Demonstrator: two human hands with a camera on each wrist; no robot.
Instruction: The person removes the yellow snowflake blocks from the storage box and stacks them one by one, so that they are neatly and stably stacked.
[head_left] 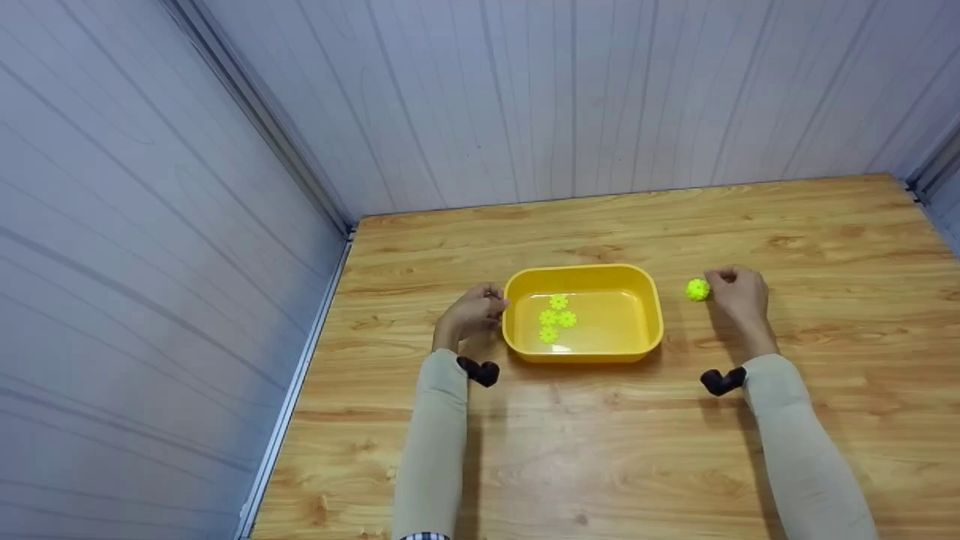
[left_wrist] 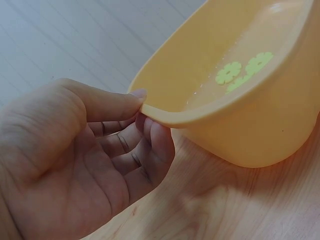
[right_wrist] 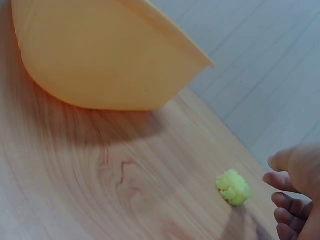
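A yellow plastic basin (head_left: pixel 583 358) stands on the wooden table. Its left rim is pinched between the thumb and fingers of my left hand (head_left: pixel 474 313), clearly seen in the left wrist view. Several flat lime-yellow flower-shaped pieces (head_left: pixel 568 319) lie at the left of the basin's floor. To the right of the basin, a short stack of similar flower pieces (right_wrist: pixel 233 188) sits on the table. My right hand (head_left: pixel 741 294) is just right of this stack, its fingers loosely bent. In the right wrist view a small gap separates the fingertips (right_wrist: pixel 274 164) from the stack.
The wood-grain table (head_left: pixel 585 450) reaches to a pale panelled wall (head_left: pixel 525 97) at the back. Another such wall (head_left: pixel 150 285) rises along the left side. Each sleeved wrist carries a black camera mount, such as the right one (head_left: pixel 721 382).
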